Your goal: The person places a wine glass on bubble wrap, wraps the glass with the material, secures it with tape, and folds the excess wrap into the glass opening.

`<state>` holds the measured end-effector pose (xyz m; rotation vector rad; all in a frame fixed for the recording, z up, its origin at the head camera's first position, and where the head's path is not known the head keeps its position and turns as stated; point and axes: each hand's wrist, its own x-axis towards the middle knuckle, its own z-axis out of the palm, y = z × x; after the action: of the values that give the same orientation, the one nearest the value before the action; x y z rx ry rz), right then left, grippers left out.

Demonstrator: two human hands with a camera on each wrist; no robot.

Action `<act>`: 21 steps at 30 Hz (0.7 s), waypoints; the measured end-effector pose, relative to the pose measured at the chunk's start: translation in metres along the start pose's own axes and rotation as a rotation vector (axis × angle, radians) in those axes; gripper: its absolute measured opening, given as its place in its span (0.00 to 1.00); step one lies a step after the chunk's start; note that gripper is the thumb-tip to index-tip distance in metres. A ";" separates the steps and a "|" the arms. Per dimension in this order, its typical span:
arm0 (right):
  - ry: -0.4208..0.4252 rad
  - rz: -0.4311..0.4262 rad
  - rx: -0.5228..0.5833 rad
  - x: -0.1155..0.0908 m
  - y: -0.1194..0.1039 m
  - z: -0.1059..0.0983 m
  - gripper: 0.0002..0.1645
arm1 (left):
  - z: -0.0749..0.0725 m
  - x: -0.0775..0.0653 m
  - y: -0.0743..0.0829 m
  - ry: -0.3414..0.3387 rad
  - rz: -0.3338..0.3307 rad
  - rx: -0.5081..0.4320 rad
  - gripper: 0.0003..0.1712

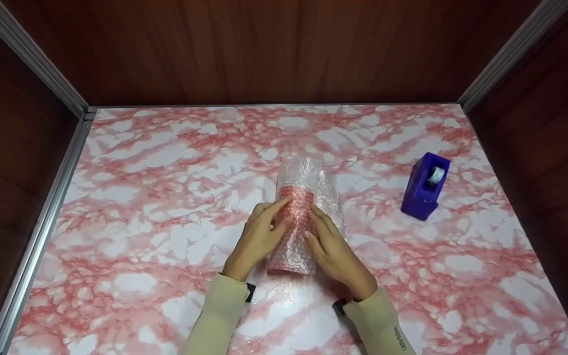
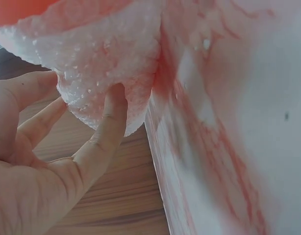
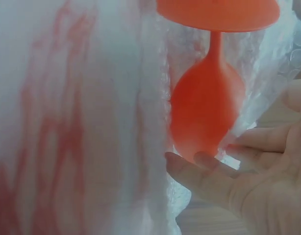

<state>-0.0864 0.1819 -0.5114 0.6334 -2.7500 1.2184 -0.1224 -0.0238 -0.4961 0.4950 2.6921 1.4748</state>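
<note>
Bubble wrap (image 1: 294, 251) lies rolled on the desk (image 1: 156, 207), enclosing an orange goblet (image 3: 207, 107) visible through its end. Left hand (image 1: 258, 234): unclenched, extended fingers and thumb resting against the roll's left side. Right hand (image 1: 336, 254): likewise extended, touching the right side. Blue tape dispenser (image 1: 418, 195) stands well apart, right.

Goblet (image 3: 208, 103) cropped and partly behind the right hand (image 3: 258, 188); surface's (image 1: 131, 315) near edge outside head view.

Free room between bubble-wrapped bundle (image 1: 299, 213) and 1 obstacle, the tape dispenser (image 1: 419, 192)
</note>
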 end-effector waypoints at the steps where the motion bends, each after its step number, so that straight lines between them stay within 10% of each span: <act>1: -0.002 -0.006 0.012 0.000 0.000 0.000 0.34 | 0.000 0.000 0.000 -0.002 -0.002 -0.002 0.29; 21: -0.031 0.030 0.059 0.001 0.005 0.001 0.37 | -0.004 0.002 -0.004 -0.029 -0.053 -0.047 0.29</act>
<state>-0.0888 0.1838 -0.5158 0.6234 -2.7683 1.3117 -0.1262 -0.0280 -0.4970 0.4355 2.6204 1.5016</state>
